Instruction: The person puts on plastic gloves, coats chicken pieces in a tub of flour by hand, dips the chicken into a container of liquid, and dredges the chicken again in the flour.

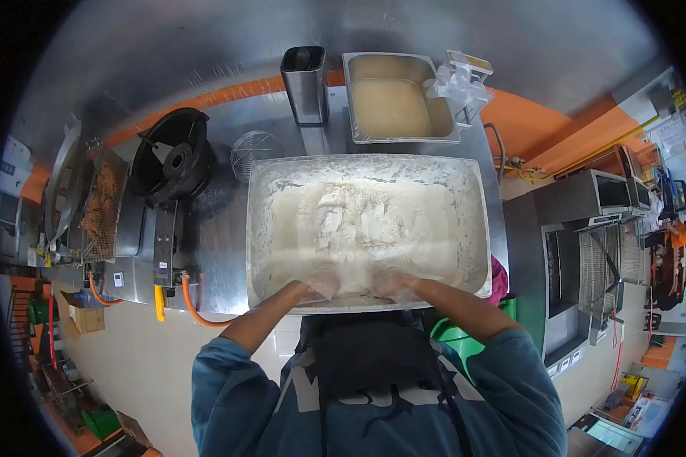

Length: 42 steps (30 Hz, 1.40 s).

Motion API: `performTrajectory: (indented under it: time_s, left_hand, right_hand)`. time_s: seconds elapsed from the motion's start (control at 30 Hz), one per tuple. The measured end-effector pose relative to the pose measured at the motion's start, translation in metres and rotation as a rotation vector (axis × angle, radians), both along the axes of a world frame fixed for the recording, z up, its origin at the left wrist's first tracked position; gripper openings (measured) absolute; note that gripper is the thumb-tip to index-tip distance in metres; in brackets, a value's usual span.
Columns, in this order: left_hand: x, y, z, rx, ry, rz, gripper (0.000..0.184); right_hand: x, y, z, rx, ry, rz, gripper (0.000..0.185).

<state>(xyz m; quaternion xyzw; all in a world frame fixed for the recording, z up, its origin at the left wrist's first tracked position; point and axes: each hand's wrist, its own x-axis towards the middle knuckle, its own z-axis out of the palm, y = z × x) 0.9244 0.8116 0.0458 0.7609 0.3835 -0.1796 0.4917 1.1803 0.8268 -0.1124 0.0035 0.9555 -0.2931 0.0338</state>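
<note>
A large rectangular tub (469,171) full of pale flour (423,217) stands on the steel table in front of me. Clumpy white pieces (377,225) lie in the flour near the middle. At the tub's near side my left hand (322,284) is down in the flour, in what looks like a clear glove. My right hand (392,282) is a short way to its right, also in the flour. The fingers of both hands are blurred or buried, so their shape and anything in them cannot be made out.
Behind the tub are a steel knife block (306,87) and a metal pan of yellowish liquid (392,107). A wire strainer (251,156) and a black round burner or pot (171,160) are at the left. A green bin (457,346) is below the tub's right end.
</note>
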Motion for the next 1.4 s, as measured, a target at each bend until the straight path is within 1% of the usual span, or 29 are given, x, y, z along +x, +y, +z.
performTrajectory:
  time_s: [0.03,0.07,0.13,0.17,0.2,0.27,0.3,0.37,0.43,0.5,0.57,0.63,0.67,0.73,0.77,0.83,0.87,0.93,0.97,1.0,1.03,1.07,1.1,1.17,1.23,1.3,1.33,1.37,1.4]
  left_hand:
    - [0.008,-0.001,0.009,-0.16,-0.081,0.328,0.024]
    - [0.011,-0.002,0.013,-0.322,-0.162,0.656,0.026]
    - [-0.003,-0.001,-0.005,-0.03,-0.278,0.325,0.03]
    - [-0.014,0.0,-0.012,0.115,-0.332,0.158,0.032]
    - [-0.025,0.002,-0.013,0.061,-0.54,0.256,0.03]
    - [-0.043,0.003,-0.015,-0.058,-0.955,0.459,0.026]
    - [-0.043,0.007,-0.016,-0.02,-0.849,0.643,0.025]
    - [-0.05,0.022,-0.012,-0.042,-0.756,0.988,0.026]
    - [-0.056,0.041,-0.01,0.003,-0.708,1.226,0.027]
    - [-0.056,0.059,-0.016,0.063,-0.621,1.365,0.029]
    - [-0.047,0.072,-0.029,0.094,-0.521,1.431,0.032]
    - [-0.033,0.079,-0.039,0.106,-0.452,1.467,0.035]
    - [-0.023,0.079,-0.039,0.102,-0.454,1.47,0.037]
    - [-0.01,0.073,-0.038,0.054,-0.477,1.43,0.04]
    - [-0.018,0.072,-0.045,-0.043,-0.459,1.331,0.041]
    - [-0.034,0.071,-0.063,-0.222,-0.422,1.12,0.046]
    - [-0.039,0.072,-0.077,-0.282,-0.41,1.255,0.048]
    - [-0.043,0.075,-0.103,-0.402,-0.382,1.523,0.051]
    - [-0.039,0.076,-0.086,-0.367,-0.434,1.511,0.051]
    - [-0.033,0.077,-0.051,-0.334,-0.484,1.498,0.051]
    - [-0.026,0.081,-0.031,-0.295,-0.538,1.485,0.051]
    - [-0.018,0.088,-0.045,-0.166,-0.421,1.461,0.051]
    - [-0.011,0.096,-0.071,-0.038,-0.305,1.431,0.051]
    - [-0.006,0.105,-0.085,0.156,-0.194,1.296,0.052]
    - [-0.006,0.102,-0.083,0.274,-0.188,1.104,0.052]
    - [-0.028,0.101,-0.115,-0.116,-0.257,1.209,0.055]
    - [-0.039,0.102,-0.127,-0.313,-0.291,1.254,0.057]
    - [-0.044,0.101,-0.114,-0.266,-0.34,1.29,0.058]
    - [-0.049,0.099,-0.086,-0.223,-0.387,1.322,0.059]
  right_hand:
    - [-0.013,0.004,0.043,0.028,-0.022,0.008,0.017]
    - [-0.022,0.008,0.064,0.041,-0.015,0.007,0.017]
    - [-0.031,0.015,0.085,-0.001,-0.013,-0.083,0.021]
    - [-0.029,0.019,0.086,-0.117,-0.043,-0.232,0.022]
    - [-0.027,0.024,0.086,-0.238,-0.055,-0.385,0.023]
    - [-0.044,0.035,0.192,-0.5,-0.523,-0.882,0.027]
    - [-0.037,0.037,0.226,-0.767,-0.325,-1.004,0.027]
    - [-0.012,0.054,0.237,-0.863,-0.172,-1.118,0.027]
    - [0.018,0.088,0.194,-0.525,-0.279,-1.113,0.029]
    - [0.032,0.106,0.163,-0.189,-0.382,-1.088,0.03]
    - [0.028,0.101,0.149,-0.833,0.202,-1.191,0.032]
    - [0.006,0.104,0.118,-0.993,0.505,-1.175,0.034]
    - [-0.01,0.113,0.079,-0.839,0.498,-1.165,0.035]
    - [-0.025,0.108,0.071,-0.338,0.411,-1.05,0.037]
    - [-0.029,0.097,0.104,0.004,0.329,-0.924,0.039]
    - [-0.032,0.088,0.173,0.111,0.177,-0.84,0.044]
    - [-0.031,0.086,0.205,-0.119,0.109,-0.891,0.048]
    - [-0.027,0.091,0.207,-0.667,0.283,-1.041,0.043]
    - [-0.024,0.092,0.183,-0.992,0.534,-1.128,0.035]
    - [-0.028,0.095,0.17,-1.094,0.541,-1.23,0.031]
    - [-0.031,0.098,0.159,-1.195,0.558,-1.336,0.027]
    - [-0.051,0.111,0.155,-1.057,0.32,-1.458,0.024]
    - [-0.061,0.118,0.155,-0.909,0.079,-1.561,0.022]
    - [-0.056,0.115,0.161,-0.644,0.13,-1.358,0.023]
    - [-0.047,0.102,0.169,-0.393,0.163,-1.142,0.026]
    - [-0.038,0.097,0.173,-0.154,0.193,-0.915,0.028]
    - [-0.028,0.103,0.16,-0.475,0.332,-0.965,0.03]
    - [-0.013,0.11,0.135,-0.802,0.467,-0.999,0.032]
    - [-0.005,0.113,0.119,-1.134,0.6,-1.019,0.033]
